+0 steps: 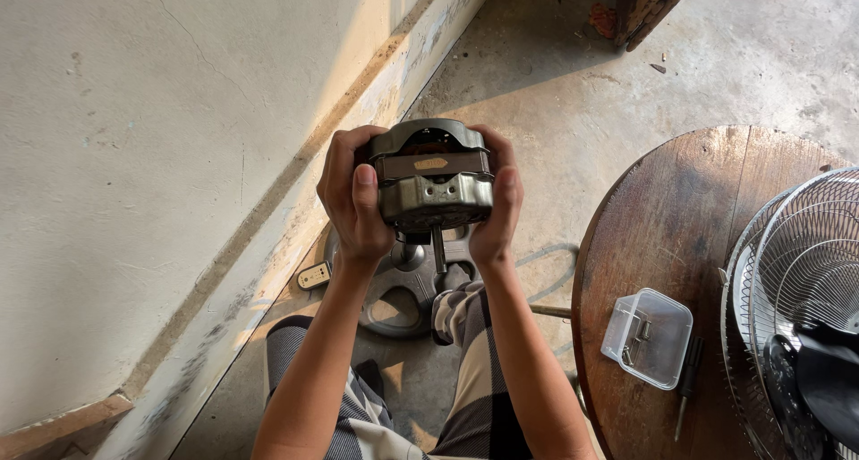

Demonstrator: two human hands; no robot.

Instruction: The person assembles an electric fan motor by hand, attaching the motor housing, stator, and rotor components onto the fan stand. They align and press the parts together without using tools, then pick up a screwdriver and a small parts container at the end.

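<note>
I hold a dark grey fan motor (433, 175) up in front of me with both hands. My left hand (354, 202) wraps its left side, thumb lying on the front face. My right hand (497, 205) clasps the right side, thumb also on the front. The motor's shaft (439, 250) points down toward me. Below it on the floor lies a round grey fan base (407, 290), partly hidden by my arms and knee.
A round wooden table (671, 245) stands at the right, with a clear plastic box (648, 336) of small parts, a screwdriver (685, 388) and wire fan grilles (805, 290) on it. A pale wall (134, 156) runs along the left. A small white device (313, 275) lies by the wall.
</note>
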